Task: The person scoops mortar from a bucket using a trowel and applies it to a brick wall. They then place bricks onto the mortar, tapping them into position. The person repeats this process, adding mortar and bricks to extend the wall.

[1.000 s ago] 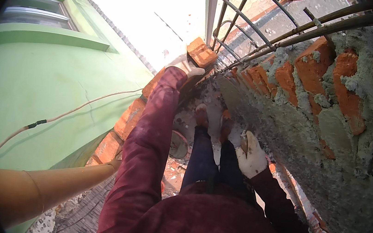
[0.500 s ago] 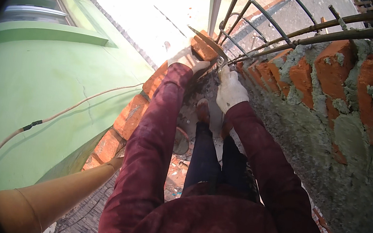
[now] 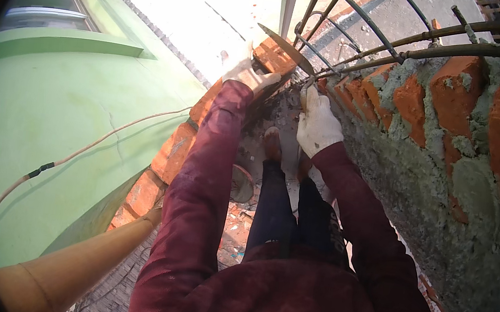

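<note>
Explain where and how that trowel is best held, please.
Probably by its handle, from the near side, as the gloved right hand holds it: the long, tapering blade of the trowel points away and to the left, so the handle end lies toward the person.

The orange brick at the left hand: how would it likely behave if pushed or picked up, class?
The brick looks like fired clay, so probably rigid and heavy for its size. Its flat, squared faces suggest sliding rather than rolling.
</note>
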### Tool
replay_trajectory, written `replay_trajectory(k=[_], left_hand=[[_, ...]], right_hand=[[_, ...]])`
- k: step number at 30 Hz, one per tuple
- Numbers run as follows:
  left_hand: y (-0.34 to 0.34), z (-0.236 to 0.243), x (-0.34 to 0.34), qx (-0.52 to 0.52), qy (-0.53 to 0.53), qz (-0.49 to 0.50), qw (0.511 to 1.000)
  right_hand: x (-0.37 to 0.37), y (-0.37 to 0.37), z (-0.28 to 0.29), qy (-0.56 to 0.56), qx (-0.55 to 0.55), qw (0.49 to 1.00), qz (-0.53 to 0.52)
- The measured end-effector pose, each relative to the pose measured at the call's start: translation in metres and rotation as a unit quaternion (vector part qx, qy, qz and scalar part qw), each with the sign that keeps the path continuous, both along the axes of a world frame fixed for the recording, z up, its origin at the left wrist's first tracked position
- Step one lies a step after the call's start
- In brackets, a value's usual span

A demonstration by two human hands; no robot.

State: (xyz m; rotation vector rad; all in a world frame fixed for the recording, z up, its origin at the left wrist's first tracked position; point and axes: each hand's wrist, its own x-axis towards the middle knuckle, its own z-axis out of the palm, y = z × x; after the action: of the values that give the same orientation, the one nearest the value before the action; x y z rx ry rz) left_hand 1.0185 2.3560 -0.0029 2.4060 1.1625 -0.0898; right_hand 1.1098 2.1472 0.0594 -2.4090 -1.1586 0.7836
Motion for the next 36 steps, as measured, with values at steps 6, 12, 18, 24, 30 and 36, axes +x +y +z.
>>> replay_trajectory(k=[6, 12, 18, 24, 30, 36], left_hand=[[0.044, -0.067, -0.042, -0.186, -0.495, 0.265, 0.806], [-0.005, -0.029, -0.087, -0.147, -0.443, 0.240, 0.851], [-0.105, 0.022, -0.193, -0.197, -0.394, 0.326, 0.836], [-0.224, -0.007, -0.299, -0.272, -0.302, 0.364, 0.838], [-0.298, -0.064, -0.380, -0.291, -0.229, 0.432, 0.823], [-0.341, -0.081, -0.445, -0.329, -0.204, 0.500, 0.774]], right_hand=[[0.000, -0.098, 0.031, -0.040, -0.121, 0.992, 0.011], [0.008, -0.054, 0.030, -0.281, -0.213, 0.905, 0.238], [0.025, 0.045, 0.000, -0.377, -0.191, 0.858, 0.291], [0.003, 0.058, 0.018, -0.342, -0.242, 0.844, 0.334], [-0.032, 0.021, 0.091, -0.266, -0.150, 0.865, 0.399], [-0.012, 0.123, 0.108, -0.283, -0.116, 0.882, 0.358]])
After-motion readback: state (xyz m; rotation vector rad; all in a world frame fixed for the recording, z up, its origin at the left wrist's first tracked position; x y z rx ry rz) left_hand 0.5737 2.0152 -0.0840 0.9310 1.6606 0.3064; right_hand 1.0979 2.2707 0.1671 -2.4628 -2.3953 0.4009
